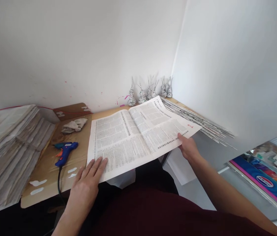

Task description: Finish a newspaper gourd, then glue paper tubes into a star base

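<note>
A wide newspaper sheet (pixel 138 134) lies spread over the table, its near edge reaching out past the front. My left hand (pixel 86 178) rests flat on the sheet's lower left corner, fingers stretched out. At the right near edge, my right hand (pixel 187 146) pinches the paper, thumb on top and the other fingers hidden beneath. A fold line runs down the middle of the sheet. Left of the paper, a blue glue gun (pixel 66 153) lies on a brown cardboard sheet (pixel 47 167), its cord hanging over the front edge.
A tall stack of newspapers (pixel 12 154) stands at the left. A crumpled cloth (pixel 74 126) lies behind the glue gun. Several small woven figures (pixel 142 96) line the wall. Thin rolled paper sticks (pixel 194 119) lie at the right. A blue Pepsi-marked box (pixel 263 180) sits lower right.
</note>
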A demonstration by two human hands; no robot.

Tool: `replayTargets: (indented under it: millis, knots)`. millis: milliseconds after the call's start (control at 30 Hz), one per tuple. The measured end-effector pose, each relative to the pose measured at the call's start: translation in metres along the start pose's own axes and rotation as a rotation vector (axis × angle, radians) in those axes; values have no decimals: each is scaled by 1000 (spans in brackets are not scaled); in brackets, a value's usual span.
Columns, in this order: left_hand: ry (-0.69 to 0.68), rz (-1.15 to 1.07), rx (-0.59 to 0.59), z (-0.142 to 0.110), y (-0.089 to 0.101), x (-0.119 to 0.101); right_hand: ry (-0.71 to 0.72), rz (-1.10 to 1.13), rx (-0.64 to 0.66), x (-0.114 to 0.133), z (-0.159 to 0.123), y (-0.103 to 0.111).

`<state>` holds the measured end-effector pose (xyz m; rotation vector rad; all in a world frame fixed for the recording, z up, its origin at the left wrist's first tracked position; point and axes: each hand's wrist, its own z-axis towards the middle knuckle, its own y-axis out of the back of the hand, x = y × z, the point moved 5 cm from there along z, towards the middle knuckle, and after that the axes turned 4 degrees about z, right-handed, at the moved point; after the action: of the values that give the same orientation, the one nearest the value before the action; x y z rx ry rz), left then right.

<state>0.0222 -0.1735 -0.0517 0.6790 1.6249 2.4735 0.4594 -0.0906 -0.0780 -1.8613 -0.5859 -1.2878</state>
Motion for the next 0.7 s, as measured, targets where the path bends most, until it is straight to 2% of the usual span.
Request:
replayTargets:
  millis: [167,367,533,700]
  knots:
    - [-19,-34,-41,-5,-7,4,3,24,23,4,4,6]
    - [2,-93,-74,-6,-9,4,22,90,-18,14,24,17]
    - [-14,-102,-85,-6,-8,2,96,102,-54,22,34,23]
    - [-16,-108,-75,-8,-11,3,190,88,-84,27,29,20]
